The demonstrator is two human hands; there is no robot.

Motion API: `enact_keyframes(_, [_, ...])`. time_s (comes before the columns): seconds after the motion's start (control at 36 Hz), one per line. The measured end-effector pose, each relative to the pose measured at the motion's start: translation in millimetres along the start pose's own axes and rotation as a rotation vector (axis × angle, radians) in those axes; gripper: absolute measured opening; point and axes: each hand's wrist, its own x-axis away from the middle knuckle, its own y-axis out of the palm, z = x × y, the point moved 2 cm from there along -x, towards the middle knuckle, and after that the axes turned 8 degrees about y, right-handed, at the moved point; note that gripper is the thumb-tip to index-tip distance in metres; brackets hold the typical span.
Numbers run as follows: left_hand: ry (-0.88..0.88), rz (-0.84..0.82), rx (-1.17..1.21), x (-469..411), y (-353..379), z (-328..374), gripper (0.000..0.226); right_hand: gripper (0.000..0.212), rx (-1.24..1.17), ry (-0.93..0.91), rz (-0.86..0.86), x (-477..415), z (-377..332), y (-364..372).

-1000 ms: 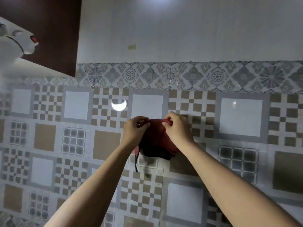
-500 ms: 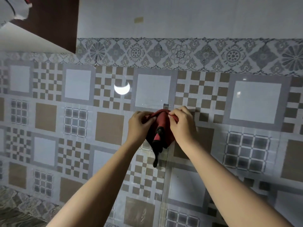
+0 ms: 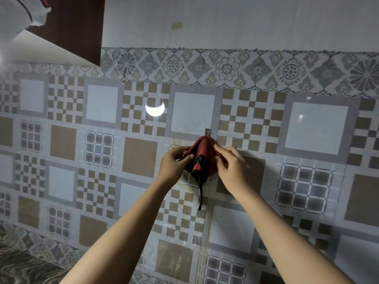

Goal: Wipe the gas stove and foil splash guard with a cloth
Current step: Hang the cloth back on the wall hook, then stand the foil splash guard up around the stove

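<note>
A red cloth [image 3: 205,149] with black trim and a dangling black cord hangs bunched against the patterned tiled wall, just under a small metal hook [image 3: 208,132]. My left hand [image 3: 174,165] pinches the cloth's left edge. My right hand [image 3: 231,165] pinches its right edge. Both arms reach up from the bottom of the view. No gas stove or foil splash guard is in view.
Glossy patterned wall tiles [image 3: 315,128] fill the view, with a floral border strip [image 3: 225,67] above and a plain white wall over that. A dark brown cabinet [image 3: 78,27] sits at the top left, with a white object [image 3: 18,15] in the corner.
The cloth, spread flat between my hands a second ago, is now bunched into a narrow fold. The view has shifted, so the hands appear lower on the wall.
</note>
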Motion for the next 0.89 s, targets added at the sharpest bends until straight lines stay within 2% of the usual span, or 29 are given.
enact_keyframes(0.11, [-0.034, -0.055, -0.054, -1.0, -4.6, 8.6, 0.027, 0.038, -0.021, 0.088, -0.12, -2.2, -6.0, -7.5])
enact_keyframes(0.28, [-0.062, -0.124, -0.222, 1.5, -22.5, 40.4, 0.038, 0.04, 0.009, 0.26, -0.333, -7.7, -24.8, -24.2])
enact_keyframes(0.5, [-0.062, -0.226, -0.531, 44.9, -83.0, 98.6, 0.052, 0.043, 0.068, 0.222, -0.467, 13.0, -94.2, -41.8])
enact_keyframes(0.67, [-0.182, -0.181, -0.738, 139.7, -157.1, 113.6, 0.054, 0.044, -0.08, 0.177, -0.652, 78.7, -156.2, -1.4])
enact_keyframes(0.89, [-0.487, -0.08, -0.916, 337.6, -263.9, 109.2, 0.054, 0.04, -0.19, 0.035, -0.975, 238.3, -242.7, 73.3])
